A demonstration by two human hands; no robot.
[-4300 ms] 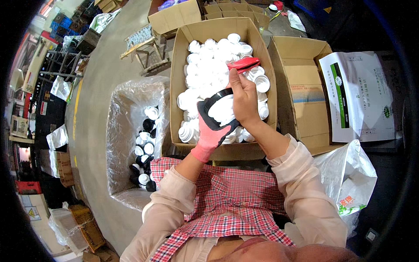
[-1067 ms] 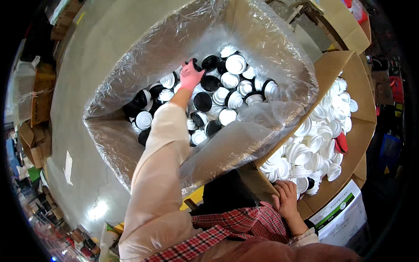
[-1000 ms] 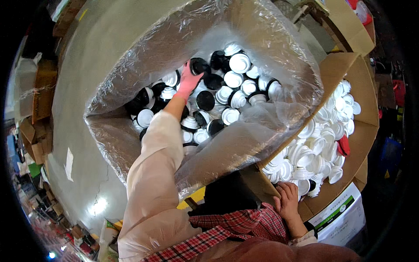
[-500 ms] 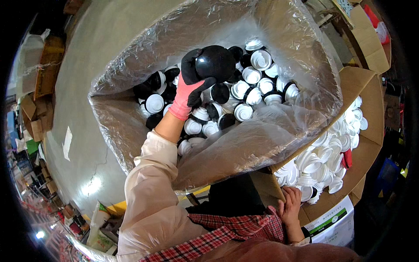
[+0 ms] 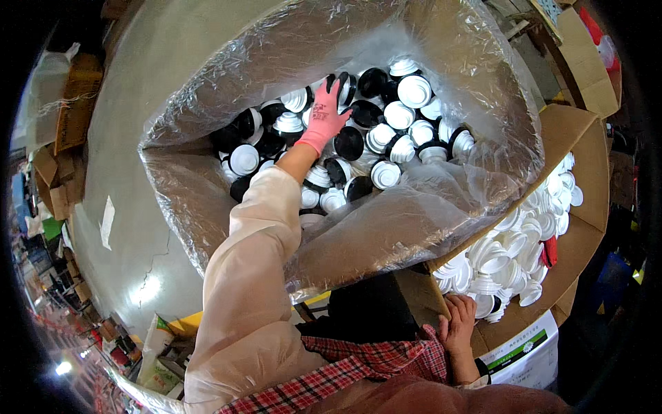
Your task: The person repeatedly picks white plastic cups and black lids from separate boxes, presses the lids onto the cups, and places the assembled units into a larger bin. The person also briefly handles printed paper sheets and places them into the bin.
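My left hand (image 5: 327,117), in a pink glove with black fingertips, is down inside a plastic-lined box. Its fingers are spread, and their tips are beside a round cap with a black rim and white stepped face (image 5: 347,90). Similar black-and-white round caps (image 5: 414,91) lie all around it, some showing a black dome, others the white stepped side. My right hand (image 5: 458,324) is bare, its fingers curled over the edge of a second cardboard box (image 5: 430,293) at the lower right. White stepped discs (image 5: 507,259) fill that box.
Clear plastic lining (image 5: 407,221) drapes over the near wall of the big box. A red item (image 5: 549,252) lies among the white discs. A printed sheet (image 5: 527,355) is on the right box's near side. Cartons (image 5: 58,179) and a bag (image 5: 157,355) stand along the left.
My left hand held a black domed cap above the pile; now it has turned over and moved down among the caps, fingers spread. My right hand has stayed on the box edge.
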